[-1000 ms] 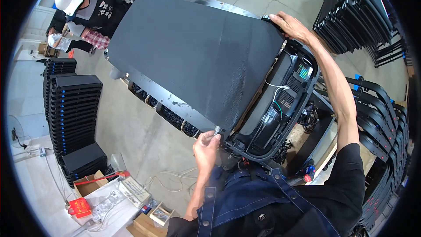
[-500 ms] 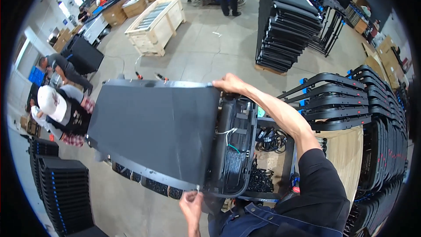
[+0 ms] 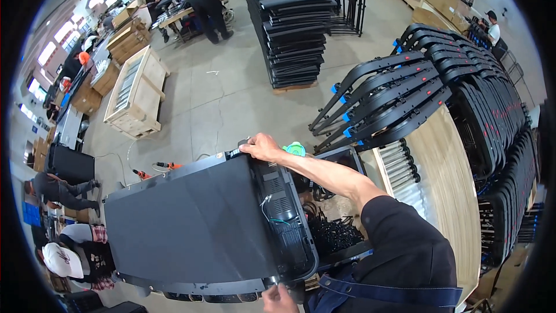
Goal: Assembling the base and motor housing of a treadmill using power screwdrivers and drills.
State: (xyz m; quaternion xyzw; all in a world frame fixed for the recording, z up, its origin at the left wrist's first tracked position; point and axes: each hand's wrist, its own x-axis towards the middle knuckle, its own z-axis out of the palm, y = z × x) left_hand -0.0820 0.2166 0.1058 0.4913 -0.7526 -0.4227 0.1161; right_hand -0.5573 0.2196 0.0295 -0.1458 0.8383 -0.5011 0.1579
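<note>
A treadmill deck with a broad black running belt (image 3: 191, 220) lies in front of me, metal rails along its sides. My right hand (image 3: 263, 148) reaches to its far right corner, fingers closed at a small dark and silver piece (image 3: 234, 153) by the belt's edge. At the near corner is my left hand (image 3: 279, 300), fingers bent together beside a silver cylindrical end (image 3: 271, 281). What either hand grips is too small to make out. Right of the belt sits the black motor compartment (image 3: 284, 215), with white and green wires showing.
A bin of black screws (image 3: 336, 232) stands right of the deck, near a wooden board (image 3: 446, 162). Black curved frames (image 3: 388, 98) are piled beyond. Black panels (image 3: 295, 35) and a wooden crate (image 3: 136, 93) stand farther off. A person in a white cap (image 3: 62, 259) is at the deck's left end.
My view has swung to the right, so the deck appears lower. Both hands stay at the deck's right corners, and the belt edge still lies between them.
</note>
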